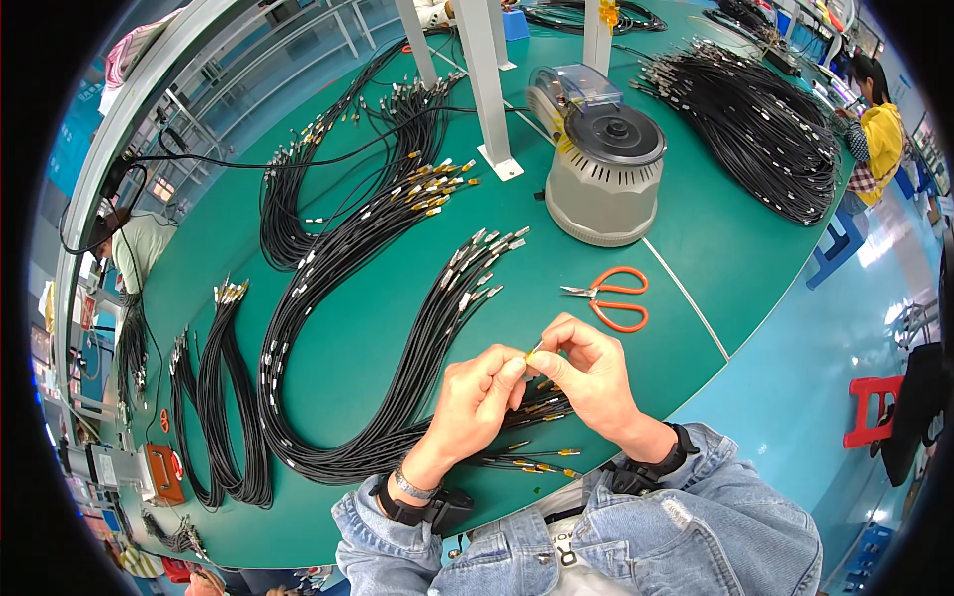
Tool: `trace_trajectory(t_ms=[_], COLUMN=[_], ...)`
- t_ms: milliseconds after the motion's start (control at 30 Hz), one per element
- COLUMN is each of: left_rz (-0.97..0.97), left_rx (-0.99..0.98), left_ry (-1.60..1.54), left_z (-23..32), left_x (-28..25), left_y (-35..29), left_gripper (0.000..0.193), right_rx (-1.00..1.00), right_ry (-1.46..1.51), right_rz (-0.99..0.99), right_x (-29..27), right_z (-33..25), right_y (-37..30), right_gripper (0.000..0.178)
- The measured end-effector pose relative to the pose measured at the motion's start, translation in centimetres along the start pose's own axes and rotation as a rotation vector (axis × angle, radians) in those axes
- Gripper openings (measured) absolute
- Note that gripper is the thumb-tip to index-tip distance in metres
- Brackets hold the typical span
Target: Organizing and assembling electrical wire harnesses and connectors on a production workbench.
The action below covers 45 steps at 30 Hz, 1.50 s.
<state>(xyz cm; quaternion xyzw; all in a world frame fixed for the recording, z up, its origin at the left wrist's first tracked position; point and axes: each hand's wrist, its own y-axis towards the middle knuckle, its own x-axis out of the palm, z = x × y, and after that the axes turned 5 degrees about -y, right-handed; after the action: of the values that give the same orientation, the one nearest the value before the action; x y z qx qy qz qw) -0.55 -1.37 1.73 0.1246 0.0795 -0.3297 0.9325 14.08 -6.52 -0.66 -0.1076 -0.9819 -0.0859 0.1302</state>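
Note:
My left hand (pixel 475 399) and my right hand (pixel 591 382) meet over the near edge of the green table. Both are closed, fingertips pinching one small yellow piece (pixel 531 354) with a pale tip. Most of it is hidden by the fingers, so its kind does not show. Black cables (pixel 542 407) with white tags pass below my hands, and several ends with yellow wraps (pixel 542 465) lie close to my right wrist. Just beyond my right hand lie scissors (pixel 618 298) with orange handles, their blades slightly apart and pointing left.
A grey round tape dispenser (pixel 604 184) with a black disc top stands beyond the scissors. Bundles of black cable (pixel 288 368) curve across the left; another large bundle (pixel 760 139) lies far right. White posts (pixel 487 99) rise from the table. A person in yellow (pixel 879 139) sits at right.

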Motion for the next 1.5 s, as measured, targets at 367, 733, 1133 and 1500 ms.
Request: trace_trajectory(t_ms=[367,733,1133,1500], left_rz=[-0.229,-0.269,0.088,0.126], left_rx=[-0.346,-0.444,-0.173,0.188], left_ry=[-0.607,-0.702,-0.195,0.495], left_z=[-0.7,-0.4,-1.1,-1.6], left_x=[-1.9,-1.4,1.3,0.3], left_y=[0.1,0.5,-0.3,0.4], left_gripper=[0.030,0.033,0.017,0.013], right_rx=[-0.085,-0.045,-0.021,0.094], right_ry=[-0.147,-0.103,-0.094,0.113], right_rz=[-0.190,-0.187,-0.144,0.131], right_x=[-1.0,-0.9,-1.8,-4.9], right_z=[0.6,-0.7,-0.4,-2.5], right_y=[0.7,1.5,0.8,8.1], right_gripper=[0.012,0.010,0.010,0.021])
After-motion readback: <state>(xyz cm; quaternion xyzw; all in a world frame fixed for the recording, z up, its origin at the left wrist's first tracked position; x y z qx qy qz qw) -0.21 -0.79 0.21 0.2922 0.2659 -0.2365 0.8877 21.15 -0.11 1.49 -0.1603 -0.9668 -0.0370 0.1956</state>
